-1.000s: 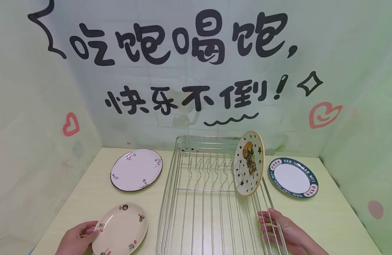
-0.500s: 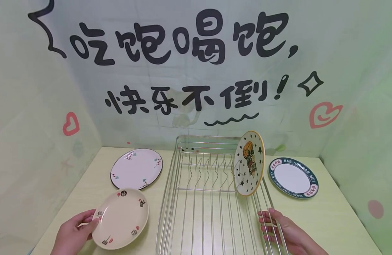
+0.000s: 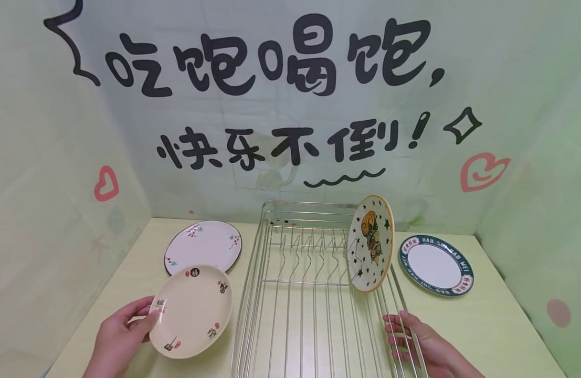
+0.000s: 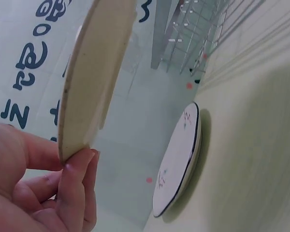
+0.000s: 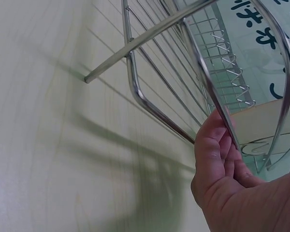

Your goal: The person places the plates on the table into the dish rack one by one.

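Observation:
My left hand (image 3: 125,333) pinches the left rim of a cream plate (image 3: 193,312) with small black and red motifs. In the left wrist view the plate (image 4: 94,72) is raised off the table and tilted, thumb on one face and fingers on the other. A wire dish rack (image 3: 309,282) stands in the middle, and my right hand (image 3: 427,341) grips its right side wires, fingers curled through them. Upright in the rack's rightmost slots stands a star-patterned plate (image 3: 372,244) with an orange rim and a cartoon animal.
A white plate (image 3: 200,244) with a dark rim and floral sprigs lies back left, partly covered by the cream plate in the head view. Back right lies a blue-rimmed plate (image 3: 436,265). A printed cloth backdrop (image 3: 290,105) closes off the back and sides.
The cream plate has risen in my left hand and moved up and slightly right, overlapping the floral plate in the head view. My right hand stays on the rack.

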Demonstrator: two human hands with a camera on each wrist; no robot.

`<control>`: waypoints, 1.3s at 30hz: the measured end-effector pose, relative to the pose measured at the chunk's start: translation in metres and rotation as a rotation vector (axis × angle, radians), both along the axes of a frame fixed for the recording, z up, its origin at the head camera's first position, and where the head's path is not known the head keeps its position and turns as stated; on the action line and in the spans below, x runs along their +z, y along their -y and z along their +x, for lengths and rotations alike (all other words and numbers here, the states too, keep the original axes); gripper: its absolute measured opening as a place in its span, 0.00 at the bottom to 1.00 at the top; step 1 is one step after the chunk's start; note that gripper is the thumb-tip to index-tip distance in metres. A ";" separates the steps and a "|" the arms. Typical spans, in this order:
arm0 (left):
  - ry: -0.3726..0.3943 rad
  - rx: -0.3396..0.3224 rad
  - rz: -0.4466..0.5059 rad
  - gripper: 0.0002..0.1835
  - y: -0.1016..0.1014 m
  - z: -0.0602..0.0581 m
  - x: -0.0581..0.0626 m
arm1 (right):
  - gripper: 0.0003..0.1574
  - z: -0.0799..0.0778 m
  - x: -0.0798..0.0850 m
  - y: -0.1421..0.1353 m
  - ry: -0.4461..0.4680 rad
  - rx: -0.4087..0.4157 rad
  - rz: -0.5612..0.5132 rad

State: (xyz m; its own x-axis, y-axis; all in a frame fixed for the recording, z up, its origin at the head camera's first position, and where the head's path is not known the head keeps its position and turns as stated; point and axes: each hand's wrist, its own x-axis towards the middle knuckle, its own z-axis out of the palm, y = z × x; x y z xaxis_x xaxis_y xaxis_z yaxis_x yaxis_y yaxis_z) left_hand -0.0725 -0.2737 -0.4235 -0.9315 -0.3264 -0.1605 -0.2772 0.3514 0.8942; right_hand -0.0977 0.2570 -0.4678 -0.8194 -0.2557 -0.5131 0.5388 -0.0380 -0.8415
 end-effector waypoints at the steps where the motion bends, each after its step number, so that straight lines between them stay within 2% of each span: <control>1: -0.029 -0.004 0.004 0.26 -0.003 0.000 0.001 | 0.36 0.000 0.000 0.000 -0.002 0.004 0.000; 4: -0.084 -0.016 0.008 0.25 -0.011 -0.003 0.006 | 0.37 0.001 -0.001 -0.001 -0.008 0.015 -0.002; 12: -0.137 -0.065 0.071 0.23 -0.031 -0.013 0.019 | 0.37 0.000 -0.001 -0.001 -0.001 0.014 -0.006; 21: -0.124 -0.089 0.101 0.22 -0.048 -0.023 0.025 | 0.34 0.000 0.000 -0.001 0.004 0.010 -0.024; 26: -0.129 -0.095 0.104 0.20 -0.058 -0.027 0.027 | 0.34 -0.001 0.000 -0.002 -0.002 0.018 -0.027; 33: -0.096 -0.117 0.106 0.19 -0.078 -0.030 0.030 | 0.35 0.000 0.000 -0.001 0.003 0.014 -0.022; 39: -0.125 -0.146 0.106 0.18 -0.095 -0.031 0.029 | 0.35 -0.001 0.000 -0.001 -0.001 0.020 -0.018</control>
State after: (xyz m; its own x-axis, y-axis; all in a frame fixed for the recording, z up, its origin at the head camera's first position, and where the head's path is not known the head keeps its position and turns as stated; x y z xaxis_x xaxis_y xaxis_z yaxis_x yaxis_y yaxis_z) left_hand -0.1032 -0.1789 -0.3944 -0.9824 -0.1742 -0.0668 -0.1148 0.2818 0.9526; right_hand -0.0983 0.2583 -0.4674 -0.8145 -0.2807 -0.5078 0.5391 -0.0424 -0.8412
